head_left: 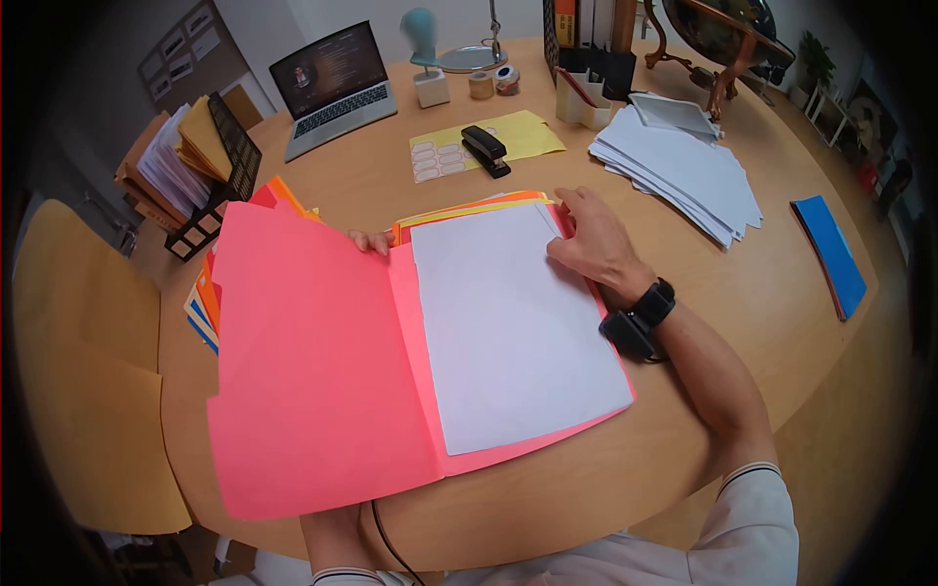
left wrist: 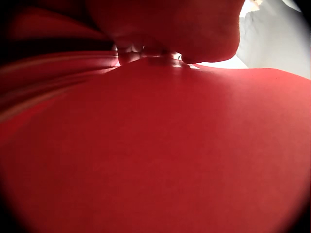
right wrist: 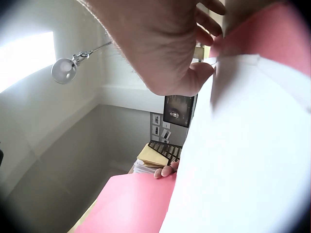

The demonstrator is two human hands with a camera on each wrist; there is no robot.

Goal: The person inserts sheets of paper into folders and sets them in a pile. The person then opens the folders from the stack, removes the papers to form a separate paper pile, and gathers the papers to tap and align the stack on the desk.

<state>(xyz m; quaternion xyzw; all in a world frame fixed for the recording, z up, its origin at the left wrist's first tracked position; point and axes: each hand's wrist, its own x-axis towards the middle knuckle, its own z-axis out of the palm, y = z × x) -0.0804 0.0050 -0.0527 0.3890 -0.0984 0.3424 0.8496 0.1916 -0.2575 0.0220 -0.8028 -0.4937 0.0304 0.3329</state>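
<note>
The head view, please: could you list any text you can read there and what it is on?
None can be read.
Laptop screen: lines of text, too small.
White label sheet: appears blank.
Notes on the wall board: blurred.
White sheet in the pink folder: blank.

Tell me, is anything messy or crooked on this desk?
Mostly tidy. The white paper pile at the right is fanned out unevenly, and the white sheet sits slightly tilted in the open pink folder, under the right hand.
</note>
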